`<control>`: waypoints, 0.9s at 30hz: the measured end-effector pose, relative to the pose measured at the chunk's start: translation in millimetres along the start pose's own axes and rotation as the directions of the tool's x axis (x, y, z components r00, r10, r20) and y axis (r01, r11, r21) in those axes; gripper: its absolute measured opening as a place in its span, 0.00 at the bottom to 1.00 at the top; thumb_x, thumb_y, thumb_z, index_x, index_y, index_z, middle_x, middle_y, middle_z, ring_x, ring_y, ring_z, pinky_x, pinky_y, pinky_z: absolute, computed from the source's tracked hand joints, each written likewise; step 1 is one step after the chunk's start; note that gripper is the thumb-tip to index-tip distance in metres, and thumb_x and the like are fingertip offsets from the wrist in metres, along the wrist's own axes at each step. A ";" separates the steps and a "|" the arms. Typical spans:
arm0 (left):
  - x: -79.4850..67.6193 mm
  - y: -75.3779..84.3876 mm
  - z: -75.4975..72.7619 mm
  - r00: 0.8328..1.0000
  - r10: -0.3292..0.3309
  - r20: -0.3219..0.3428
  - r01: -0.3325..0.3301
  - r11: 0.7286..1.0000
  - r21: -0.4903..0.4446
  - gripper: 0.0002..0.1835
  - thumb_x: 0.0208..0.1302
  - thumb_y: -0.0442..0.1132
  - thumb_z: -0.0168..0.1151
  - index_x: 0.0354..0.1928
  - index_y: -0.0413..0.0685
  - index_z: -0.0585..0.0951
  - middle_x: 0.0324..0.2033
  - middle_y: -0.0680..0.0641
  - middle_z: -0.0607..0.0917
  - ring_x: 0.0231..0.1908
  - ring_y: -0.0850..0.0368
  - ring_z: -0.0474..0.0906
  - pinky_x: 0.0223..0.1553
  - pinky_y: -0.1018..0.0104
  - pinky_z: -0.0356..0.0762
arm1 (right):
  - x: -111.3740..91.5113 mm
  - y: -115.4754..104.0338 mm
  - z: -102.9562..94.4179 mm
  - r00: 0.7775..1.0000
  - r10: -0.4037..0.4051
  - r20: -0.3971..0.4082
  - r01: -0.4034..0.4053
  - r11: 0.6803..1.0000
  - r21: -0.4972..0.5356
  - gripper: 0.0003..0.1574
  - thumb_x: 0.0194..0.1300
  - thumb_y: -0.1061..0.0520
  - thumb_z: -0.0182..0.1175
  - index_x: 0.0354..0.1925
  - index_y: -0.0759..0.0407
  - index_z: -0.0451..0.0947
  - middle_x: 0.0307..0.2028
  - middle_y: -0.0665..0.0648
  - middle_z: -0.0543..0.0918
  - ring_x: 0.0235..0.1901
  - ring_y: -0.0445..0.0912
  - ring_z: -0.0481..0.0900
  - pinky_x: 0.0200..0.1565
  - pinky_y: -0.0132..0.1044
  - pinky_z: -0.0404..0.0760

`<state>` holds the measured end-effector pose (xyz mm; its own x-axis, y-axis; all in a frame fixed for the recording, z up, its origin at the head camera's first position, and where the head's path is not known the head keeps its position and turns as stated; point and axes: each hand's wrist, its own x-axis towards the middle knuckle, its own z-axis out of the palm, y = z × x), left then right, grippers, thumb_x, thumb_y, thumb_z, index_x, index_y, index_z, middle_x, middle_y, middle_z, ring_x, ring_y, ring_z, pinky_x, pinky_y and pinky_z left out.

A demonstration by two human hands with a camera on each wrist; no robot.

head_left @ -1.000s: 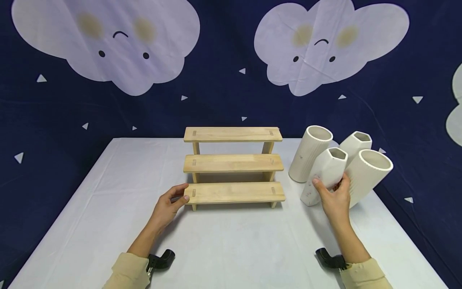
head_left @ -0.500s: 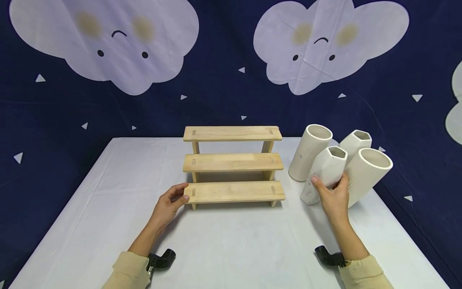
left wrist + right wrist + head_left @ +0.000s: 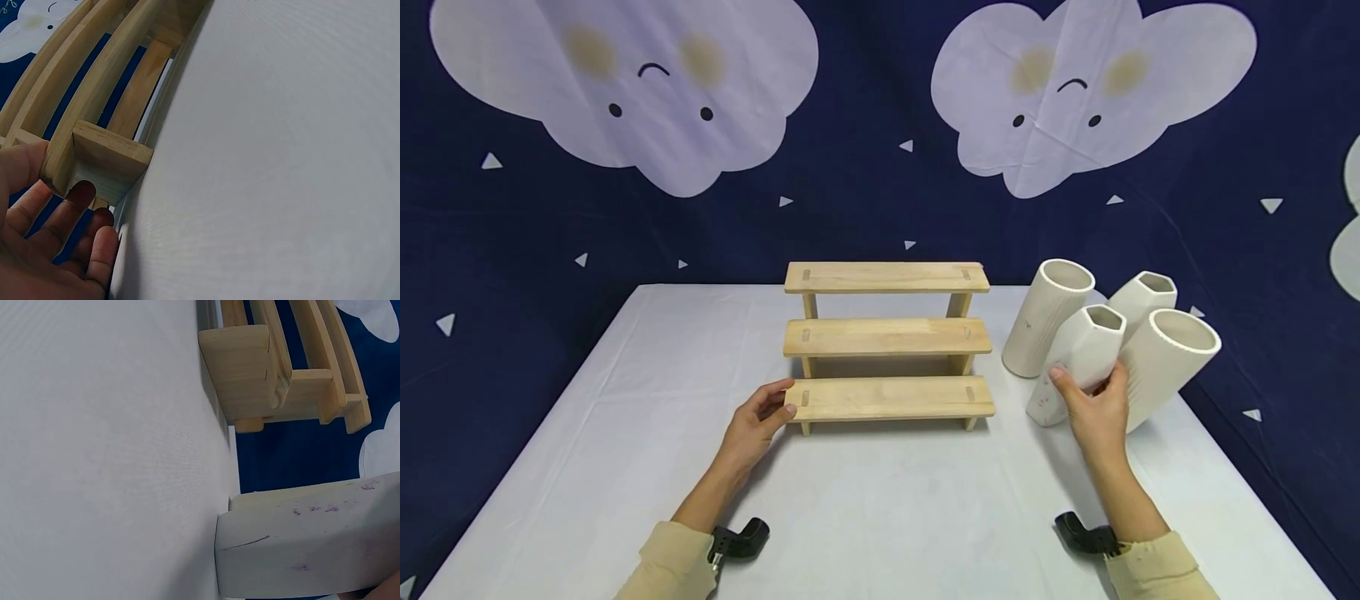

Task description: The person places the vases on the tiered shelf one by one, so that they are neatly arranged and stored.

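A white table (image 3: pixel 880 517) bears a three-step wooden shelf (image 3: pixel 887 337). Right of it, two round vases (image 3: pixel 1167 367) and two angular vases (image 3: pixel 1138 302) stand close together. The right hand (image 3: pixel 1097 417) grips the front angular vase (image 3: pixel 1081 354); well apart, the left hand (image 3: pixel 754 427) pinches the left end of the shelf's lowest board (image 3: pixel 891 398).

Cursive "le" (image 3: pixel 9 8) on blue backdrop (image 3: pixel 11 78)

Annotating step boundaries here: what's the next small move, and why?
Probably lift the front faceted vase gently upward: the right hand grips it, its base rests on the white cloth, other vases crowd it, and the left hand holds the wooden shelf.
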<state>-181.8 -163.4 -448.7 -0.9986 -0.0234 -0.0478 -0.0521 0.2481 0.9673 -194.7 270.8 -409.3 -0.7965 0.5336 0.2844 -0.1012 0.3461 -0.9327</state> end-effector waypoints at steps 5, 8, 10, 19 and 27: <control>0.2 -0.4 0.6 1.000 -0.005 -0.003 0.005 1.000 -0.008 0.24 0.66 0.40 0.59 0.63 0.52 0.70 0.55 0.42 0.76 0.51 0.57 0.71 0.46 0.79 0.71 | -0.9 -0.4 -0.9 1.000 0.013 0.004 -0.013 1.000 0.000 0.45 0.54 0.54 0.69 0.65 0.59 0.59 0.43 0.40 0.69 0.42 0.32 0.69 0.43 0.22 0.67; 0.8 -1.4 0.8 1.000 -0.008 -0.002 0.008 1.000 -0.019 0.24 0.66 0.40 0.58 0.63 0.52 0.70 0.55 0.42 0.76 0.53 0.56 0.71 0.47 0.80 0.70 | -1.6 -1.0 -1.5 1.000 0.027 0.000 -0.027 1.000 -0.003 0.44 0.54 0.55 0.69 0.64 0.57 0.60 0.42 0.39 0.70 0.42 0.32 0.69 0.42 0.20 0.67; 1.0 -2.1 0.8 1.000 -0.016 -0.002 0.016 1.000 -0.016 0.24 0.66 0.40 0.58 0.63 0.53 0.70 0.55 0.43 0.75 0.54 0.55 0.71 0.47 0.79 0.70 | -2.3 -1.0 -1.8 1.000 0.019 0.003 -0.019 1.000 0.009 0.42 0.54 0.56 0.69 0.63 0.58 0.61 0.42 0.39 0.70 0.42 0.32 0.70 0.42 0.20 0.67; 0.8 -3.0 0.7 1.000 -0.030 -0.003 0.030 1.000 -0.002 0.24 0.66 0.42 0.59 0.64 0.56 0.70 0.56 0.44 0.75 0.56 0.52 0.71 0.48 0.76 0.71 | -2.0 1.7 -2.0 1.000 -0.010 0.012 0.010 0.998 0.056 0.37 0.54 0.59 0.69 0.58 0.55 0.63 0.43 0.40 0.72 0.44 0.33 0.72 0.42 0.18 0.69; 1.3 -3.4 1.0 1.000 -0.025 -0.007 0.025 1.000 0.002 0.24 0.66 0.42 0.59 0.63 0.56 0.70 0.55 0.45 0.75 0.55 0.53 0.71 0.48 0.76 0.71 | -3.5 0.5 -2.6 1.000 -0.005 0.023 0.003 0.998 0.067 0.37 0.54 0.60 0.69 0.58 0.54 0.64 0.43 0.40 0.72 0.45 0.33 0.72 0.43 0.18 0.69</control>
<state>-182.9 -163.3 -452.2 -0.9968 -0.0365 -0.0706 -0.0775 0.2493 0.9653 -190.4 271.0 -410.2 -0.8092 0.5143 0.2839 -0.1437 0.2954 -0.9445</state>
